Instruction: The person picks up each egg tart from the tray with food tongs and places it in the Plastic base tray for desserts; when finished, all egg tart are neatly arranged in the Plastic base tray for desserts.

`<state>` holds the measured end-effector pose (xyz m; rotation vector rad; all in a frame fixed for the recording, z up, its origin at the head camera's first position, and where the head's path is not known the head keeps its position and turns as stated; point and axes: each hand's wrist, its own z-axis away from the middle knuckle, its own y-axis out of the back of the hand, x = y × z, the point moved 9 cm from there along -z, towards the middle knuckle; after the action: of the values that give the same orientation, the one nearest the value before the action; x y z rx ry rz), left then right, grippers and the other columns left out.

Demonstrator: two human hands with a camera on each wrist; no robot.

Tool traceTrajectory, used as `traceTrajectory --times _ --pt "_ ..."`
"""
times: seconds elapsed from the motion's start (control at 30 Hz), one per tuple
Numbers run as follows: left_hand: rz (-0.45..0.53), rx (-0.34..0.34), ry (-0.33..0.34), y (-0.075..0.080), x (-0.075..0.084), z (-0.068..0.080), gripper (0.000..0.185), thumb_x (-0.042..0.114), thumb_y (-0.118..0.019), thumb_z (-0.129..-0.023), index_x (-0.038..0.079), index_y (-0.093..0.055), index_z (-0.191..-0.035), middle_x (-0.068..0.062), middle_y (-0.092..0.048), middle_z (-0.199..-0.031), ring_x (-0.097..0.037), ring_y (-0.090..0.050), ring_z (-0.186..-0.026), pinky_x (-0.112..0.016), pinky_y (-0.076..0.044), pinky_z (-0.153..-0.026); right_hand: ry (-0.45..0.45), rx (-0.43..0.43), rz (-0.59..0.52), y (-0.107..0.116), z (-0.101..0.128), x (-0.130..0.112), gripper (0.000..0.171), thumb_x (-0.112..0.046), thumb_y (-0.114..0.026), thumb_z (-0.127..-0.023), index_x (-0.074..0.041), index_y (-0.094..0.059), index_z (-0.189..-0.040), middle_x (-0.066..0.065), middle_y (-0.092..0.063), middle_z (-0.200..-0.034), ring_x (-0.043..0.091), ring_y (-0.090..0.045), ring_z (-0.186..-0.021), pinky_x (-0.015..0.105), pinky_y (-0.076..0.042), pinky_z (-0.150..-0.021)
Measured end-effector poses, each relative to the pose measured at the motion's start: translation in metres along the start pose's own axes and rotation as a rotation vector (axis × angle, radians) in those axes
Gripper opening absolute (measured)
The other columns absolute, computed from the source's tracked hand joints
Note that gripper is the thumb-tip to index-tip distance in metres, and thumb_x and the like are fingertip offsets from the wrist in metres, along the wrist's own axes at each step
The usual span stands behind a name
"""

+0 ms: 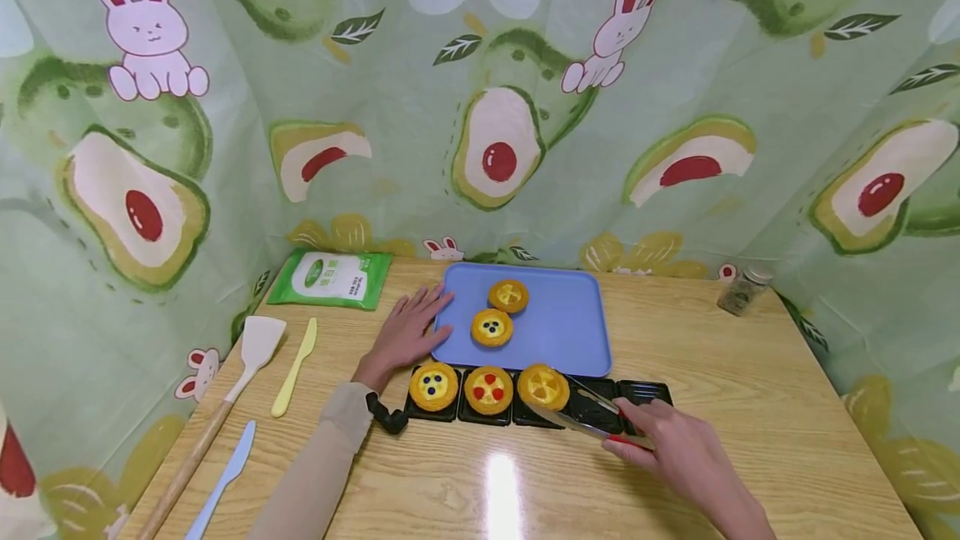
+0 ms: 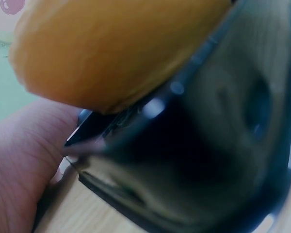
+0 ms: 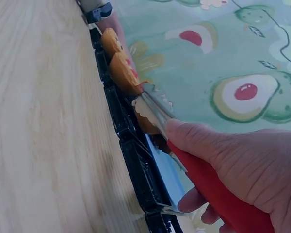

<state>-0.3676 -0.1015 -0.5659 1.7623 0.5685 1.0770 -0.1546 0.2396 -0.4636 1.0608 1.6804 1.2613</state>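
My right hand (image 1: 678,440) grips red-handled metal tongs (image 3: 203,182). Their tips are around a yellow-topped tart (image 1: 543,387) at the third compartment of a long black tray (image 1: 647,392). Two tarts sit in the compartments to its left: a blueberry-topped tart (image 1: 433,387) and a red-topped tart (image 1: 488,391). My left hand (image 1: 405,332) rests with extended fingers at the left edge of a blue tray (image 1: 562,315). On that tray lie another yellow-topped tart (image 1: 508,296) and a second blueberry-topped one (image 1: 492,328). Close up, the left wrist view shows a tart's side (image 2: 111,53) above the black tray's wall.
To the left lie a green-and-white packet (image 1: 330,278), a white spatula (image 1: 259,342) with a wooden handle, a yellow knife (image 1: 296,367) and a blue knife (image 1: 225,477). A small jar (image 1: 744,290) stands at the back right, before a patterned curtain (image 1: 405,107).
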Motion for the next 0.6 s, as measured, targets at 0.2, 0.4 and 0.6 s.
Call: traceTrajectory --times 0.2,0.4,0.6 --pt "-0.011 -0.009 0.008 -0.0014 -0.0018 0.0000 0.070 0.057 -0.048 -0.105 0.028 -0.031 -0.167 0.004 -0.019 -0.174 -0.030 -0.015 -0.161 -0.056 -0.010 -0.127 -0.008 -0.021 -0.005 -0.0052 0.0026 0.0000 0.053 -0.056 -0.081 -0.085 -0.020 -0.078 -0.123 -0.015 -0.056 -0.074 0.003 -0.056 -0.069 0.023 -0.043 -0.050" --pt "-0.008 -0.004 0.005 -0.0001 -0.0007 0.0003 0.070 0.056 -0.049 -0.105 0.027 -0.032 -0.166 0.003 -0.020 -0.174 -0.031 -0.016 -0.161 -0.057 -0.010 -0.127 -0.038 -0.059 -0.055 -0.0101 0.0014 0.0016 0.055 -0.060 -0.079 -0.086 -0.020 -0.078 -0.124 -0.016 -0.055 -0.074 -0.001 -0.049 -0.066 0.022 -0.039 -0.049" --pt "0.001 0.002 -0.001 0.0022 0.0029 0.0003 0.069 0.054 -0.050 -0.106 0.025 -0.033 -0.166 0.000 -0.022 -0.174 -0.033 -0.017 -0.160 -0.058 -0.010 -0.127 -0.108 -0.117 -0.131 -0.0095 -0.0017 0.0059 0.067 -0.065 -0.075 -0.087 -0.016 -0.074 -0.132 -0.011 -0.064 -0.085 0.005 -0.054 -0.073 0.026 -0.042 -0.053"
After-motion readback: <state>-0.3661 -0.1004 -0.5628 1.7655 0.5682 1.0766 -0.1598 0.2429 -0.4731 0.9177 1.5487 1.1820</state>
